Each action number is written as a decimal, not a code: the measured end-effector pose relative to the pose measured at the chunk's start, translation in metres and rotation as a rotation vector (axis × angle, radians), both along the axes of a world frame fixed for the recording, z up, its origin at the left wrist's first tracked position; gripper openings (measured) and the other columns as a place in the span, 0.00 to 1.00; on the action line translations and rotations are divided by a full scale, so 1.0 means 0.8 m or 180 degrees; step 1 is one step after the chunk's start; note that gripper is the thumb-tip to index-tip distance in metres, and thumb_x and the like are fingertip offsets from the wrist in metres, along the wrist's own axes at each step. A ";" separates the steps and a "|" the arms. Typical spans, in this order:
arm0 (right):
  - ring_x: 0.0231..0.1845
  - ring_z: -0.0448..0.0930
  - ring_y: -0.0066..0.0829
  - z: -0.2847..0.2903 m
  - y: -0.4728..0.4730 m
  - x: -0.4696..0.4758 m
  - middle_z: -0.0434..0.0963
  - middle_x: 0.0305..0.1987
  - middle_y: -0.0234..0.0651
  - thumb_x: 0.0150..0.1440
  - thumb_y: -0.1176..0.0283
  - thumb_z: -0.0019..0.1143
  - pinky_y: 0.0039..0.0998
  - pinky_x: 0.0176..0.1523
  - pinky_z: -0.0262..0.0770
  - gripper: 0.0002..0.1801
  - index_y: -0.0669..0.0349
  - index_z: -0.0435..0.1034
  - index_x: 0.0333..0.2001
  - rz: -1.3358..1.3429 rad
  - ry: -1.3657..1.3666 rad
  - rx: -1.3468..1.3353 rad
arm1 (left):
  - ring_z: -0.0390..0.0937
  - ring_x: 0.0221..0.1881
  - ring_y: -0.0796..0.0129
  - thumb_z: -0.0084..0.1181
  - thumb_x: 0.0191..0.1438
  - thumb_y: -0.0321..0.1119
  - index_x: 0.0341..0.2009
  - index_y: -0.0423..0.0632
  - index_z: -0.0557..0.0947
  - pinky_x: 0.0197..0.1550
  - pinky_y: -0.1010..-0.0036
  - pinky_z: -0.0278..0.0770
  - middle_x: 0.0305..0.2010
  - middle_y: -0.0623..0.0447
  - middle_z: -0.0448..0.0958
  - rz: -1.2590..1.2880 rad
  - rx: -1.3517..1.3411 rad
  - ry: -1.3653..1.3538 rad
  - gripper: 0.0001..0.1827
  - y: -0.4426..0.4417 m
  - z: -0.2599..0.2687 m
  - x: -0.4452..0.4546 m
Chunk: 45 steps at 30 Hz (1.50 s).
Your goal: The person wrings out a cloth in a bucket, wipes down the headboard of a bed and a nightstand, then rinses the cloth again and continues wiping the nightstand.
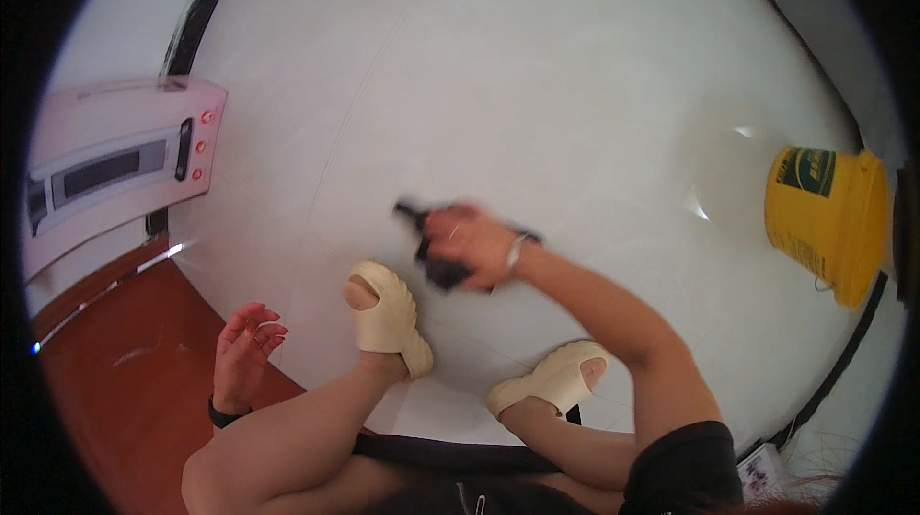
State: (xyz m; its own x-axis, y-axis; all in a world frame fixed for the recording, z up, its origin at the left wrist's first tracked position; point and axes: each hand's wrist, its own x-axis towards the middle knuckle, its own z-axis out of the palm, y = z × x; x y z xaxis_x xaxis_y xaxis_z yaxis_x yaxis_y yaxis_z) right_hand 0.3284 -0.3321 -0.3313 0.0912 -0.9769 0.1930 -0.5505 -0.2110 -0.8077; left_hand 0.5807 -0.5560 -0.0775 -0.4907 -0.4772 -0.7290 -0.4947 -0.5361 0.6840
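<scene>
My right hand [474, 245], with a silver bracelet at the wrist, is wrapped around a black hand-held object [445, 272] above the pale floor. Motion blur hides what kind of object it is; a narrow black end points up and to the left. My left hand [244, 350] is raised beside my left knee, a black band on its wrist. Its fingers are bent and apart, with nothing visible in them. Below the hands, my feet wear cream slide sandals [381, 328].
A pink box [198, 94] showing an appliance stands by the left wall. A yellow bucket [798, 220] with a green label is near the right wall. A reddish-brown surface [144, 328] meets the white floor [517, 84] at left. Black skirting [198, 19] edges the floor.
</scene>
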 end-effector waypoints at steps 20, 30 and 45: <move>0.70 0.48 0.32 0.058 0.577 0.120 0.57 0.65 0.18 0.51 0.69 0.48 0.48 0.60 0.61 0.20 0.34 0.69 0.47 -0.0621 0.1710 0.2621 | 0.75 0.40 0.68 0.53 0.54 0.37 0.48 0.43 0.71 0.44 0.75 0.71 0.42 0.50 0.74 -0.4018 -0.0359 0.0441 0.19 0.044 -0.012 -0.397; 0.69 0.49 0.45 0.015 0.439 0.407 0.55 0.65 0.45 0.39 0.53 0.66 0.50 0.65 0.44 0.44 0.57 0.57 0.58 -0.7926 -0.0642 0.3220 | 0.75 0.37 0.68 0.55 0.53 0.37 0.46 0.43 0.72 0.40 0.74 0.73 0.38 0.51 0.75 -0.4214 -0.0833 -0.0206 0.18 0.074 0.004 -0.403; 0.57 0.65 0.35 0.038 0.324 0.021 0.67 0.53 0.32 0.27 0.61 0.70 0.46 0.56 0.57 0.41 0.48 0.66 0.51 -0.4730 0.0752 0.1332 | 0.76 0.40 0.67 0.48 0.56 0.24 0.49 0.40 0.70 0.45 0.73 0.75 0.39 0.50 0.74 -0.4948 -0.0488 -0.0344 0.15 0.173 0.011 -0.432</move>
State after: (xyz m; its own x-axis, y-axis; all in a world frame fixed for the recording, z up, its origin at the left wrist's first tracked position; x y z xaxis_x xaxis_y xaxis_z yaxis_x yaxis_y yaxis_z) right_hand 0.3454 -0.0729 -0.3010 -0.9810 -0.1934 0.0157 -0.1716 0.8266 -0.5360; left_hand 0.2354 -0.4176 -0.0686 -0.5043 0.3580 -0.7858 -0.5242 0.5962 0.6081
